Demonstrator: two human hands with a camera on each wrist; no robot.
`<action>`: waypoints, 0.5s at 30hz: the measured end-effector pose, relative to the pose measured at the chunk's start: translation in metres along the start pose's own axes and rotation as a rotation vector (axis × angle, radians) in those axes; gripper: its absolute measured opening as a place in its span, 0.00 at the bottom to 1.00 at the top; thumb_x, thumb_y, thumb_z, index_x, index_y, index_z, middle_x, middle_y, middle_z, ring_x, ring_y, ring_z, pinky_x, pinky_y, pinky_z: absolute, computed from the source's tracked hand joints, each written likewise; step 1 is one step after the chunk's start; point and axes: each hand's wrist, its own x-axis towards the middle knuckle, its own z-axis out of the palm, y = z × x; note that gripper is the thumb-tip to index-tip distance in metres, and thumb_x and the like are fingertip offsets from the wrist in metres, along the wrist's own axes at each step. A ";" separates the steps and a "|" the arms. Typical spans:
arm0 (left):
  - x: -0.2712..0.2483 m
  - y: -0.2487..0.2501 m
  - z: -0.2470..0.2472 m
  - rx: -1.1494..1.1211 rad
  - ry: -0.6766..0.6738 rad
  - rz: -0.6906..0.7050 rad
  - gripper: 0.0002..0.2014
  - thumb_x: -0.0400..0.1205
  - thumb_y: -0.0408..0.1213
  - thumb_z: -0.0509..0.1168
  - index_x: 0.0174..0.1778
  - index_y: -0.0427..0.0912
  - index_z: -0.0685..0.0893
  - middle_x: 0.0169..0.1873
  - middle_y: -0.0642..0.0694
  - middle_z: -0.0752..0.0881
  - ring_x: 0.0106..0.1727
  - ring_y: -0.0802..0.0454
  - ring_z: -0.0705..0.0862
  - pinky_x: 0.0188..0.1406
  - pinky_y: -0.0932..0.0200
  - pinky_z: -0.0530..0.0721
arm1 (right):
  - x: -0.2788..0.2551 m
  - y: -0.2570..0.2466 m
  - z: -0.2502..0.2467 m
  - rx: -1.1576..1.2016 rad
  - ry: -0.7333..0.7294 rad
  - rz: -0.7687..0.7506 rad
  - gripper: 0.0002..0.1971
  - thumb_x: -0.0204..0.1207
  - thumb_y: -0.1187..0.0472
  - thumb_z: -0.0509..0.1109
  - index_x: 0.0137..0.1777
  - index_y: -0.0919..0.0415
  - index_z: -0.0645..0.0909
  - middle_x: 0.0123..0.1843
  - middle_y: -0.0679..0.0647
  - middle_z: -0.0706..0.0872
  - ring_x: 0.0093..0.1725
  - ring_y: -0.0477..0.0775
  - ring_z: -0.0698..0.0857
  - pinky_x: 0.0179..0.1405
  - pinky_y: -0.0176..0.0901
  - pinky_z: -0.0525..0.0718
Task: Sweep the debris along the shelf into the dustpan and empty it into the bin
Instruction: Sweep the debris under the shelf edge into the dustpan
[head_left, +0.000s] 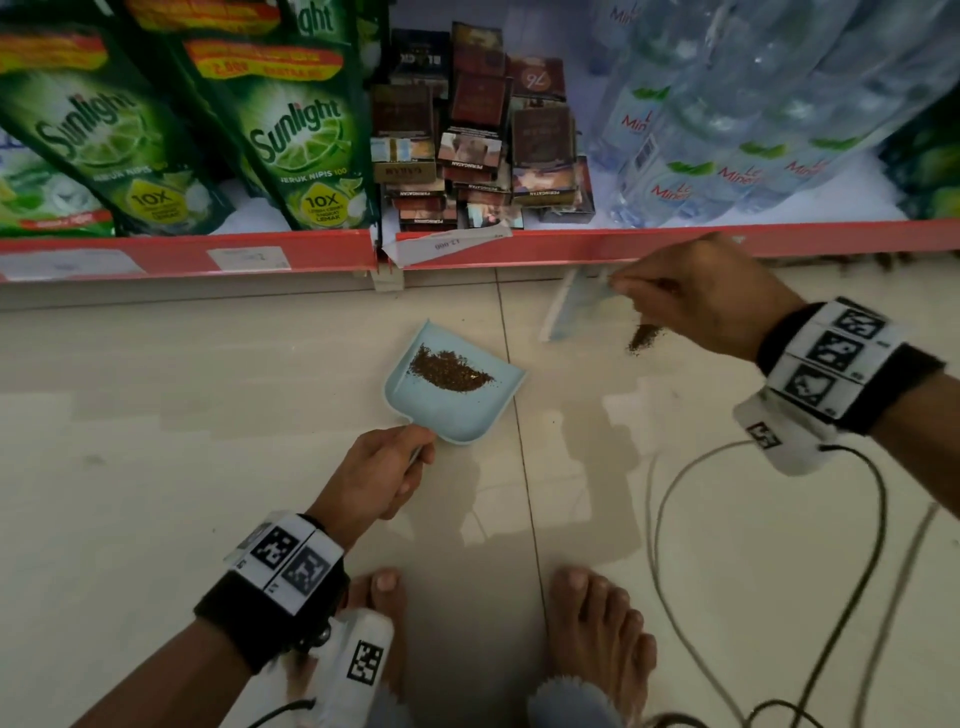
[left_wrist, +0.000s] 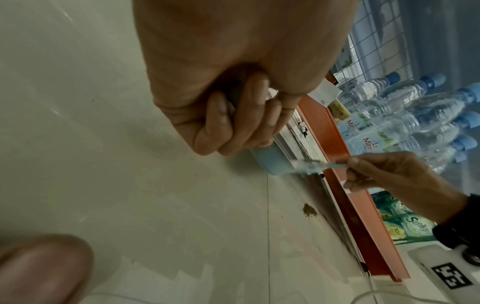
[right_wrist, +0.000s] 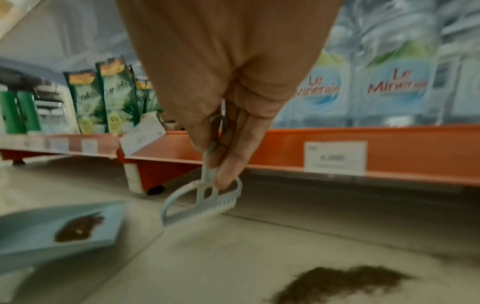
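A light blue dustpan (head_left: 457, 410) lies on the floor tiles with a heap of brown debris (head_left: 449, 370) in it. My left hand (head_left: 376, 480) grips its handle; the dustpan (left_wrist: 270, 162) shows below those fingers in the left wrist view. My right hand (head_left: 696, 299) pinches the handle of a small light blue brush (head_left: 569, 304), blurred, held just above the floor by the red shelf edge (head_left: 571, 247). A small brown debris pile (head_left: 643, 338) lies on the tile under the right hand. From the right wrist I see the brush (right_wrist: 205, 200), the dustpan (right_wrist: 39, 228) and the loose debris pile (right_wrist: 345, 281).
The bottom shelf holds green Sunlight pouches (head_left: 296, 140), cigarette packs (head_left: 478, 145) and water bottles (head_left: 727, 130). A loose price tag (head_left: 441, 244) hangs off the shelf edge. My bare feet (head_left: 597, 639) and a cable (head_left: 769, 571) are on the floor behind the dustpan.
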 end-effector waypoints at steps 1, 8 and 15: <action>0.001 0.001 0.002 0.006 -0.003 0.001 0.16 0.82 0.40 0.58 0.29 0.41 0.77 0.12 0.50 0.67 0.12 0.56 0.60 0.14 0.70 0.57 | 0.004 -0.006 0.007 0.082 0.050 -0.006 0.16 0.85 0.53 0.64 0.46 0.63 0.88 0.32 0.54 0.88 0.31 0.54 0.87 0.36 0.49 0.85; 0.001 0.006 0.006 0.010 -0.006 0.007 0.16 0.83 0.40 0.58 0.29 0.40 0.77 0.13 0.50 0.67 0.12 0.56 0.60 0.14 0.69 0.56 | 0.044 -0.051 0.064 0.220 0.186 -0.047 0.12 0.85 0.57 0.65 0.57 0.59 0.89 0.42 0.57 0.92 0.38 0.55 0.89 0.44 0.40 0.84; 0.000 0.010 0.013 0.025 -0.010 0.010 0.15 0.82 0.40 0.58 0.30 0.40 0.77 0.13 0.49 0.67 0.13 0.56 0.60 0.15 0.68 0.56 | 0.022 -0.011 0.048 -0.166 -0.013 0.150 0.09 0.82 0.64 0.63 0.47 0.61 0.85 0.45 0.68 0.89 0.46 0.68 0.87 0.46 0.57 0.85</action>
